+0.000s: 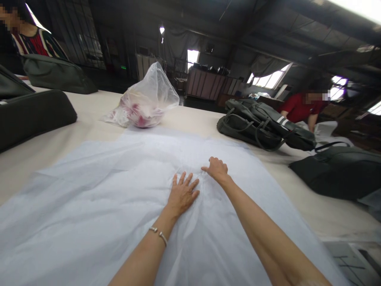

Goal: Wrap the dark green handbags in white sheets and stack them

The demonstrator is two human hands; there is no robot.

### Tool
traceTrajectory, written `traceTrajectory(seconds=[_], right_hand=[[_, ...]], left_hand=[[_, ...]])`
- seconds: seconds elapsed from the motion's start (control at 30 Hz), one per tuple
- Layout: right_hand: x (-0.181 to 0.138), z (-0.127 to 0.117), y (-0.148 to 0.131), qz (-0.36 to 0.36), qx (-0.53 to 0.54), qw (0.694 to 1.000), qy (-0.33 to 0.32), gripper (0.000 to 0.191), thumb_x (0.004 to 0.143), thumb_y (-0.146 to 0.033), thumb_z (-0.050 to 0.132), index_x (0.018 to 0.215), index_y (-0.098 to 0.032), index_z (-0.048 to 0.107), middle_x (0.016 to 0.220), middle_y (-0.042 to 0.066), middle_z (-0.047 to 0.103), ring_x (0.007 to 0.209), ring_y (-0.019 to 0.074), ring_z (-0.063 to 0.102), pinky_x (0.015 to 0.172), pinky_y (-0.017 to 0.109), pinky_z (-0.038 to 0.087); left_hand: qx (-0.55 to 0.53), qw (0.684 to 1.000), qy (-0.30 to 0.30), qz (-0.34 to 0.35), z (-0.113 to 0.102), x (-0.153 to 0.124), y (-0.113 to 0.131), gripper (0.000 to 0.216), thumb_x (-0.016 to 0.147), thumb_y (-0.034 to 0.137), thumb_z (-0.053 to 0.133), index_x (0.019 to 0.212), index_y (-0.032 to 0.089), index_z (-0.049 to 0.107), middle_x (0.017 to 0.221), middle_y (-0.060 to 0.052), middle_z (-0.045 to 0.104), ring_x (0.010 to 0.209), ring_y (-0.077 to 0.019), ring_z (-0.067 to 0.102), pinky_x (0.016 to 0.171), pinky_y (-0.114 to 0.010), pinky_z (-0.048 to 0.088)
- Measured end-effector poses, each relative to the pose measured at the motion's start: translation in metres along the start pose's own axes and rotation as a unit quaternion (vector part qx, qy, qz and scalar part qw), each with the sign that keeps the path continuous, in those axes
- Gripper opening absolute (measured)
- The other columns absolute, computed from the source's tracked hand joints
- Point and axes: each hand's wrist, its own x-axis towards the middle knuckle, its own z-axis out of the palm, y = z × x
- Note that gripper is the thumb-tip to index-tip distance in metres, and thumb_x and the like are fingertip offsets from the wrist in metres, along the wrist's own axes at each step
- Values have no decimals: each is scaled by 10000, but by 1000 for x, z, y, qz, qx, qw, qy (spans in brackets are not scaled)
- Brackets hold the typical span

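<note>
A large, thin white sheet (89, 198) lies spread over the pale table (89, 111) in front of me. My left hand (182, 193) rests flat on the sheet near its middle, fingers spread; a silver bracelet is on that wrist. My right hand (217, 170) is just beyond and to the right of it, fingers curled, pinching a small gathered fold of the sheet. The sheet wrinkles around both hands.
A clear plastic bag (147, 99) with pink-and-white contents sits beyond the sheet. Dark bags lie at the left (32, 115), far left (56, 75), right (262, 125) and near right (339, 171). Two other people stand at the table: one far left, one in red (300, 107).
</note>
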Motion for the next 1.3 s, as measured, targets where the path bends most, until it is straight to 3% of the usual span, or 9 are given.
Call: traceTrajectory(seconds=[0.13, 0.33, 0.5, 0.6, 0.7, 0.8, 0.9, 1.13, 1.3], right_hand=[[-16, 24, 6, -145, 48, 981, 121, 585, 993, -468, 283, 1500, -177, 293, 1569, 112, 295, 1458, 240, 222, 1161, 446, 209], [-28, 75, 24, -195, -1, 981, 5, 615, 999, -498, 231, 1530, -188, 231, 1608, 55, 183, 1491, 245, 61, 1192, 494, 16], [-39, 72, 31, -201, 68, 977, 32, 653, 1004, -517, 172, 1549, -160, 131, 1616, 73, 123, 1494, 215, 32, 1200, 469, 31], [-48, 72, 36, -245, 68, 967, 6, 607, 1007, -505, 227, 1530, -196, 234, 1603, 45, 196, 1492, 212, 69, 1198, 472, -12], [-45, 65, 39, -228, 103, 967, -44, 524, 1006, -467, 293, 1454, -221, 409, 1555, 44, 337, 1468, 216, 201, 1198, 446, 97], [-31, 48, 35, -165, 140, 976, 1, 454, 981, -426, 398, 1368, -216, 511, 1437, 69, 510, 1336, 189, 446, 1123, 334, 309], [-15, 30, 23, -81, 81, 993, 25, 534, 870, -419, 601, 1351, -207, 509, 1371, 109, 550, 1224, 233, 544, 1016, 353, 423], [26, 7, -6, -21, -9, 995, -97, 260, 611, -249, 826, 826, -164, 709, 887, 110, 716, 912, 274, 675, 812, 382, 515], [54, 6, -13, -5, -2, 998, -67, 163, 688, -144, 746, 843, -110, 710, 786, 132, 711, 849, 253, 683, 805, 364, 521]], left_hand=[[1, 1000, 0, 0, 2, 0, -1, 439, 963, 511, 389, 1377, 383, 459, 1500, -12, 436, 1416, -312, 313, 1129, -638, 237], [3, 1000, 6, 1, 5, 0, 0, 474, 953, 508, 411, 1406, 370, 423, 1500, -15, 436, 1419, -311, 304, 1142, -629, 208], [4, 1000, 7, 2, 4, 0, 0, 479, 956, 489, 394, 1417, 360, 414, 1500, -20, 437, 1420, -310, 303, 1135, -625, 218], [8, 1000, 5, -4, 2, -1, 0, 532, 955, 494, 382, 1449, 299, 373, 1504, -31, 431, 1427, -295, 290, 1151, -603, 212], [13, 1000, -8, -10, 0, 0, 1, 558, 954, 495, 374, 1457, 253, 365, 1506, -42, 426, 1429, -292, 287, 1158, -593, 210], [17, 1000, -17, -12, 0, 2, 2, 563, 957, 501, 357, 1457, 242, 364, 1523, -47, 398, 1432, -296, 277, 1156, -602, 202], [18, 1000, -19, -11, 2, 2, 1, 592, 963, 512, 332, 1478, 220, 318, 1535, -57, 377, 1437, -291, 266, 1161, -604, 185], [13, 994, -104, -22, -4, 18, 2, 663, 931, 617, 350, 1462, 220, 352, 1555, -86, 333, 1448, -332, 230, 1136, -661, 182], [35, 992, -108, -51, -33, 51, 1, 570, 938, 536, 441, 1397, 199, 440, 1566, -133, 295, 1434, -338, 261, 1129, -643, 202]])
